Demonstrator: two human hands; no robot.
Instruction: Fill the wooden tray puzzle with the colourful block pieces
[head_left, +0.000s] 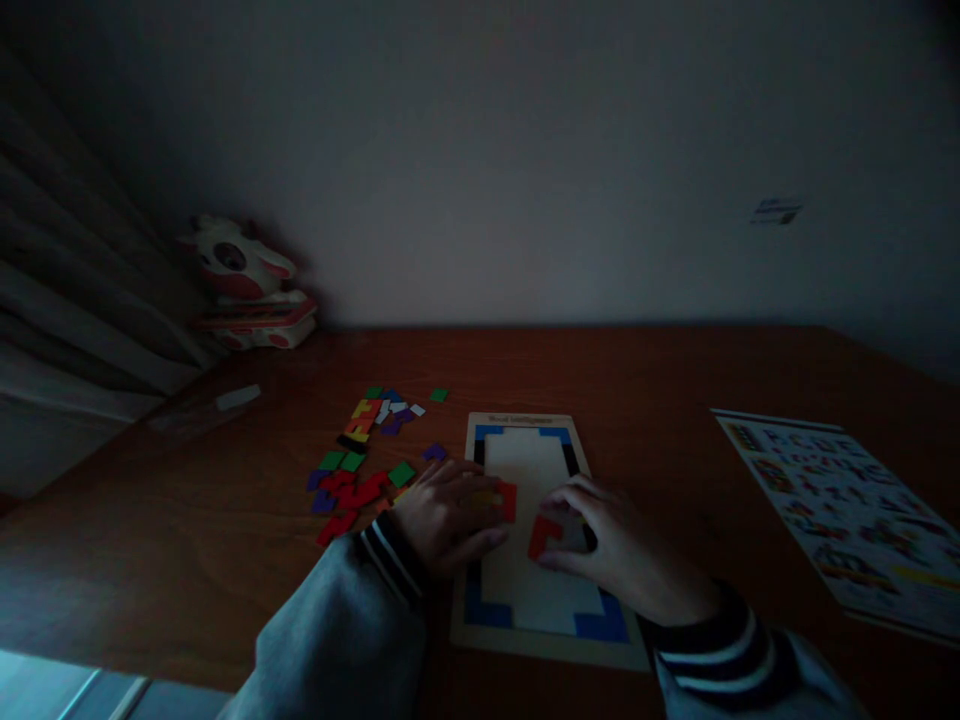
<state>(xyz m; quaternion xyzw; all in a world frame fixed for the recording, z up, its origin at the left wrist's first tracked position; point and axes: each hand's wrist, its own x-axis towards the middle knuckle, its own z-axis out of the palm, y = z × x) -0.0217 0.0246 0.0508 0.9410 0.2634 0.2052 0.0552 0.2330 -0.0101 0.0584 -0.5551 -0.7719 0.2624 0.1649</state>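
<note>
Dim scene, wooden table. Curtain is seen at far left, 9 o'clock; a cow toy is parked at the table's back corner, about 10 o'clock from the hands.

Loose puzzle pieces, mixed colours, are scattered on the table just left of the puzzle board, at 10 to 11 o'clock from the left hand.

Left hand is laid flat on the board's left edge, fingers spread and pointed toward 3 o'clock, fingertips touching a red piece on the white field. No grip is seen there, just contact.

Board is placed centre, long axis running 12 to 6 o'clock, blue pieces fitted in its corners.

Right hand is set on the board's right side, fingers curled, thumb and fingertips pinched on an L-shaped red piece lying flat on the board, at 5 o'clock from the other red piece and close beside it.

A printed chart is laid flat at 3 o'clock, well apart from the board.
</note>
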